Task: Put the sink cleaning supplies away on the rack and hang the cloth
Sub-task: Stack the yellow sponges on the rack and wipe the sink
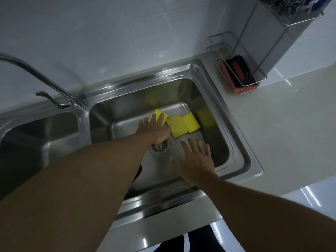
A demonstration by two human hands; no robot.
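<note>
1. Both bare arms reach down into the right basin of the steel double sink (236,148), and three yellow sponges lie along its far floor.
2. The left hand (156,130) is spread flat, fingers splayed, its fingertips lying over the leftmost yellow sponge (161,114); nothing is pinched or lifted, and whether the palm presses on the sponge is unclear.
3. The middle yellow sponge (177,126) sits just beside that hand's outstretched finger, touching or nearly so.
4. The third yellow sponge (190,122) overlaps the middle one's right edge, close to the basin's right wall, where a yellow reflection shows.
5. The right hand (196,160) is open too, fingers fanned, empty, above the basin floor nearer the person; all three sponges lie beyond its fingertips, apart from it.
6. The drain strainer (160,146) shows between the two hands, partly under the left wrist.
7. Up on the pale worktop (272,133), right of the sink, stands a wire rack (241,70) with a red-and-black scrubbing pad (238,70) in its lower tray.
8. The faucet (45,77) arcs over the left side, at the divide between basins.
</note>
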